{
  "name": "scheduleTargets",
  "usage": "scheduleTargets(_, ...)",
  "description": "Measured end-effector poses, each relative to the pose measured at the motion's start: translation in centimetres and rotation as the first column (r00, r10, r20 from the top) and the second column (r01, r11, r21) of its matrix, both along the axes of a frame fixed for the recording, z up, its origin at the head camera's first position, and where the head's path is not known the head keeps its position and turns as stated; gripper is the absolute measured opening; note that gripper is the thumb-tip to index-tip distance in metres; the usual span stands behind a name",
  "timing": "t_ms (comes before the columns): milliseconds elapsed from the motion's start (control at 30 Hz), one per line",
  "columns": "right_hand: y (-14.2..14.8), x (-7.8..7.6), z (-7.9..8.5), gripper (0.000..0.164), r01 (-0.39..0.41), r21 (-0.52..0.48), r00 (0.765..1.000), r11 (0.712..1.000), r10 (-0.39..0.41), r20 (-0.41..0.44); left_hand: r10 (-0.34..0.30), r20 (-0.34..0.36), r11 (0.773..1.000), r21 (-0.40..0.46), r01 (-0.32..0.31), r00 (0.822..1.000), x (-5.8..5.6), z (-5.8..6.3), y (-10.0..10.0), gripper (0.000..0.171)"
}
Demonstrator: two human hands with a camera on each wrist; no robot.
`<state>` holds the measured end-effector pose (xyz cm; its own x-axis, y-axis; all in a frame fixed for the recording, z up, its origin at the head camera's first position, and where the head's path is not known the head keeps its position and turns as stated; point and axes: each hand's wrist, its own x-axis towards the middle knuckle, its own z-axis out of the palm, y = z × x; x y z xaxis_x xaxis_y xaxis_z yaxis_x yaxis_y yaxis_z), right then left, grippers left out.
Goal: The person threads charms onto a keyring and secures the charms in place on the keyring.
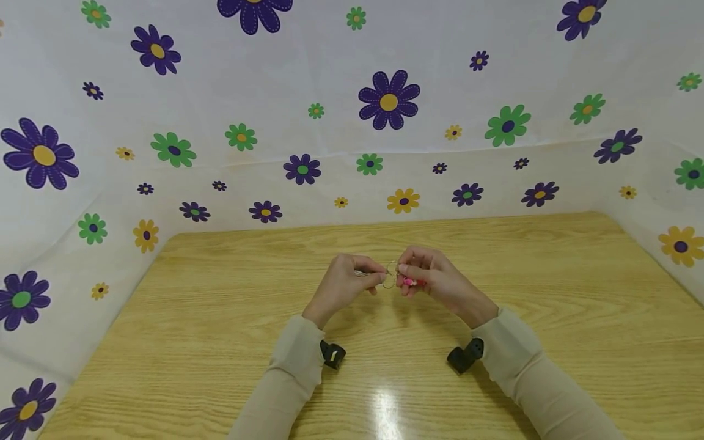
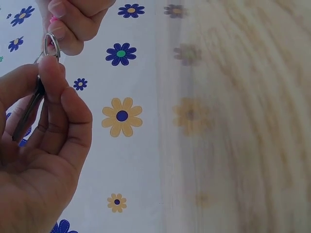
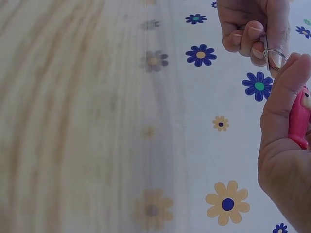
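Note:
Above the table, my left hand (image 1: 342,284) and right hand (image 1: 444,282) come together fingertip to fingertip. The left thumb and fingers pinch a metal key ring (image 2: 52,44). A dark metal key (image 2: 30,110) lies along the left fingers, its lower end partly hidden in the palm. My right hand grips a pink keychain charm (image 3: 298,120), which shows a white patch and is mostly covered by the fingers. Thumb and index finger of the right hand are at the ring's other side. In the head view, thin ring loops (image 1: 389,282) span the small gap between both hands.
The hands are over a light wood-grain table (image 1: 220,342). A white cloth with purple, green and yellow flowers (image 1: 330,134) hangs behind the table and along both sides. Black wrist mounts (image 1: 332,354) sit at the cuffs of the beige sleeves (image 1: 294,366).

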<state>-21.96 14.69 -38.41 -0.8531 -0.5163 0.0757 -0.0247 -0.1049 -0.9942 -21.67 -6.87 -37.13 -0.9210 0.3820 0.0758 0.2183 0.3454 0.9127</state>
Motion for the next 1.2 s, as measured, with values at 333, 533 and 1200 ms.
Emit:
scheduleTargets(333, 0.1, -0.1, -0.2, 0.022, -0.075, -0.057, 0.996, 0.996, 0.072, -0.048, -0.032, 0.0, 0.999, 0.015, 0.032, 0.999, 0.1, 0.0, -0.1, 0.013)
scheduleTargets(533, 0.0, -0.3, -0.5, 0.025, -0.135, -0.108, 0.988, 0.985, 0.126, -0.088, -0.059, 0.003, 0.997, 0.044, 0.059, 0.998, 0.1, 0.0, 0.0, 0.012)
scheduleTargets(1200, 2.6, -0.8, 0.9, 0.012, -0.071, 0.092, 0.995, 0.993, 0.063, 0.081, 0.062, 0.113, 0.99, 0.116, -0.075, 0.992, -0.7, -0.3, -0.8, 0.019)
